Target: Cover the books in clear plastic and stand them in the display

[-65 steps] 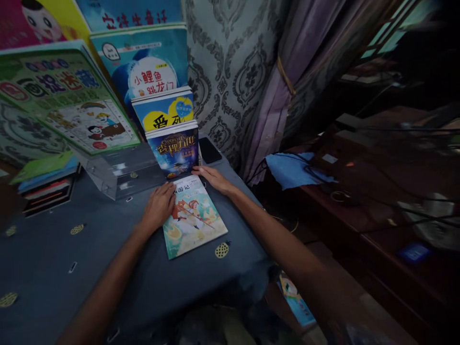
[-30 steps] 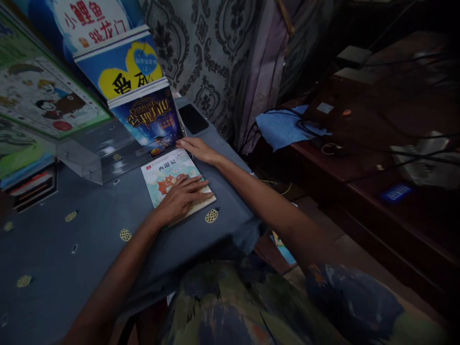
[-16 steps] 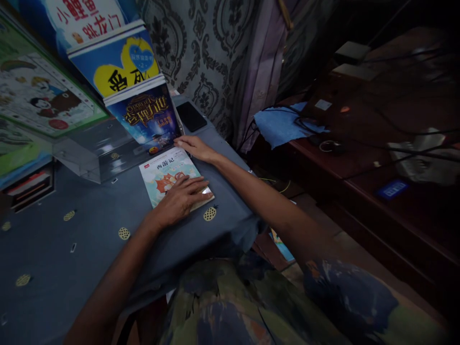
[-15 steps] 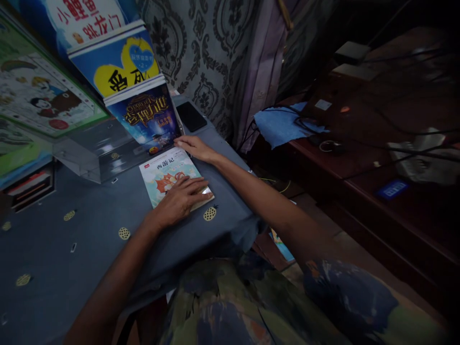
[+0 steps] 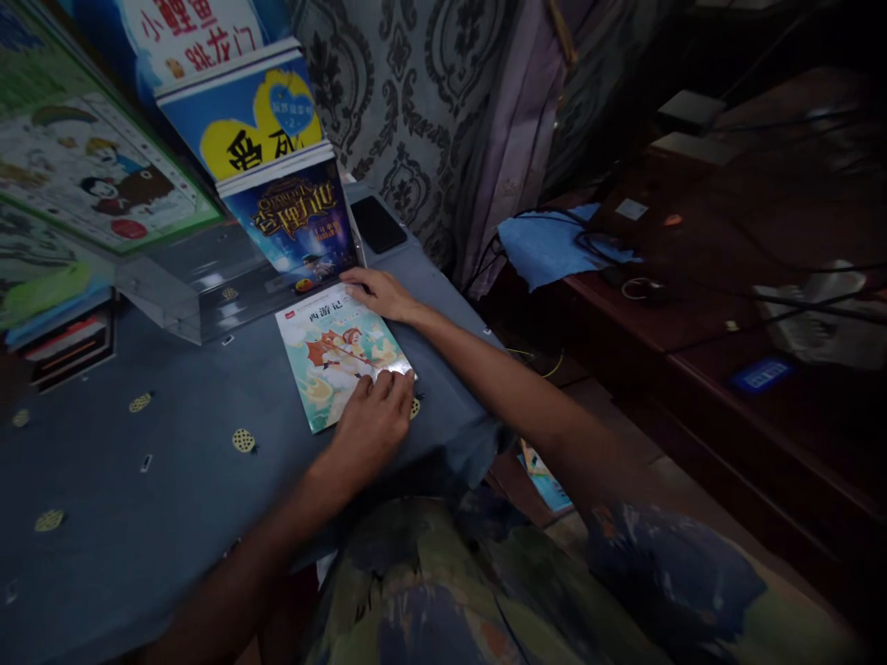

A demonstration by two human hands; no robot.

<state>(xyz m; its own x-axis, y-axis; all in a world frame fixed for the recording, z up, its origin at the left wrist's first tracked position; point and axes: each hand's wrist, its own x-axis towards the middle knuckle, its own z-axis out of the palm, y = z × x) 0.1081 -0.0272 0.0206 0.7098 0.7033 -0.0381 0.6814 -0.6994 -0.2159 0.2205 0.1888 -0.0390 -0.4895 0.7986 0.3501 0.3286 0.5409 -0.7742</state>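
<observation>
Lying lengthwise away, book (image 5: pixel 329 356): left hand (image 5: pixel 374 417) curled at its near edge, right hand (image 5: pixel 382 294) at its far corner; grips unclear.

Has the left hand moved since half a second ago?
Yes. The left hand has moved rightward and toward the near edge of the tablecloth, now partly hiding a pineapple print that showed fully before.

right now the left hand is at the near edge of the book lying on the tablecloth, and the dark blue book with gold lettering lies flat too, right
Not quite: the head view shows the dark blue book propped up in the clear stand, not lying flat. The left hand is indeed at the near edge of the flat book.
</observation>
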